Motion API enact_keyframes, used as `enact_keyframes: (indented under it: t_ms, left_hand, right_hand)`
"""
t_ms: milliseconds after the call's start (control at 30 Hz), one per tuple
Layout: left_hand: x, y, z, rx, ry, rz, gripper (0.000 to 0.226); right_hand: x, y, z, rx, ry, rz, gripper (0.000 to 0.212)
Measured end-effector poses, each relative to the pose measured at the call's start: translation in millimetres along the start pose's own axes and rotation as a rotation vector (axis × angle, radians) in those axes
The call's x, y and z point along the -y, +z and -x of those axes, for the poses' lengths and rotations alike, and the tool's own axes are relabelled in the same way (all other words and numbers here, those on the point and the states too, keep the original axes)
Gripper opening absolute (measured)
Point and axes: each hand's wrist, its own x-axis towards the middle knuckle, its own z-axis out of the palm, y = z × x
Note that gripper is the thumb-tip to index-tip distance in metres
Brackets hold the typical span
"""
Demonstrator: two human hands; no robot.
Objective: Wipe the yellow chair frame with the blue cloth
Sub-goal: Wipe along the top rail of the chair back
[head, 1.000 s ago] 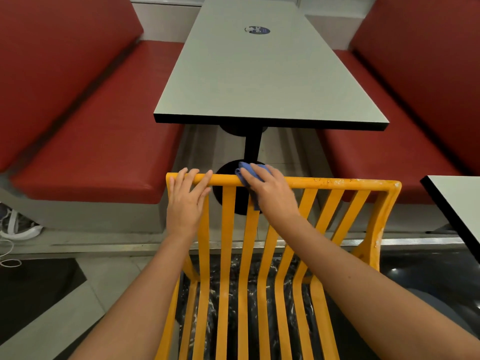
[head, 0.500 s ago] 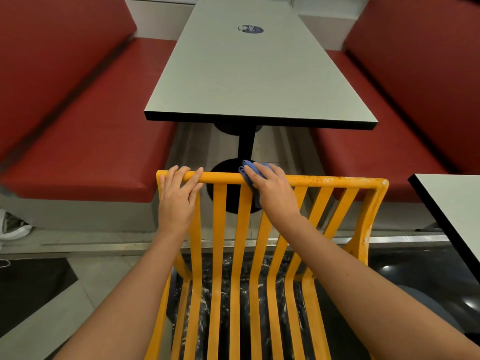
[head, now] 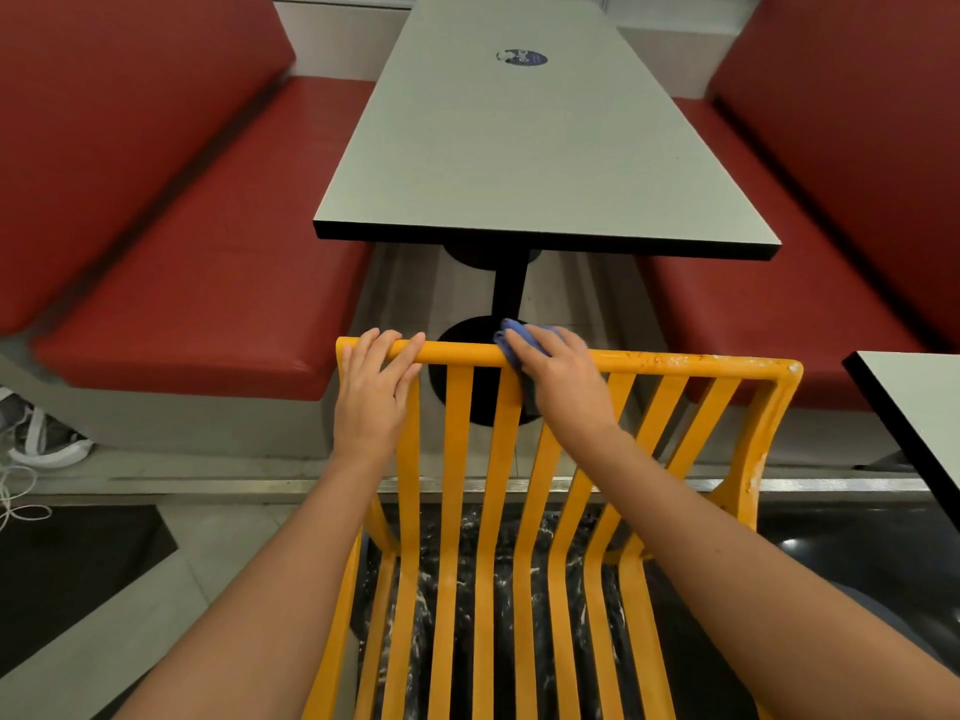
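The yellow chair frame (head: 675,363) stands right in front of me, its slatted back topped by a horizontal rail with white scuffs toward the right end. My left hand (head: 371,402) rests on the rail's left end, fingers laid over the top. My right hand (head: 563,381) presses the blue cloth (head: 511,337) onto the rail near its middle, fingers draped over it. Only a crumpled edge of the cloth shows past my fingertips; the remainder is hidden under the hand.
A grey table (head: 519,148) on a black pedestal stands just beyond the chair, between two red benches (head: 197,304) (head: 769,309). A second table's corner (head: 914,397) juts in at the right. White cord and a shoe lie on the floor at far left (head: 36,449).
My right hand and the cloth have stayed near the rail's middle, shifting only slightly along it. My left hand keeps its place on the left end. The view has moved a little.
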Motion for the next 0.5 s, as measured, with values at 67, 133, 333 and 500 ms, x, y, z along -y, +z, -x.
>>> enact_keyframes:
  t_ms: [67, 133, 333, 500]
  left_hand:
    - [-0.1, 0.1, -0.4, -0.001, -0.008, 0.001, 0.035]
    - [-2.3, 1.1, -1.8, 0.000, -0.030, -0.008, 0.035]
    - [-2.5, -1.7, -2.3, 0.068, -0.088, 0.053, 0.039]
    - [5.0, -10.4, 0.7, 0.136, -0.014, 0.049, 0.041]
  right_hand:
    - [-14.5, 1.3, 3.6, -0.013, 0.054, 0.004, 0.058]
    - [-9.0, 3.2, 1.8, -0.025, 0.083, 0.004, 0.057]
    - [62.8, 6.9, -20.7, 0.041, 0.030, -0.019, 0.056]
    - [67.1, 6.0, -24.4, 0.049, -0.029, -0.018, 0.061]
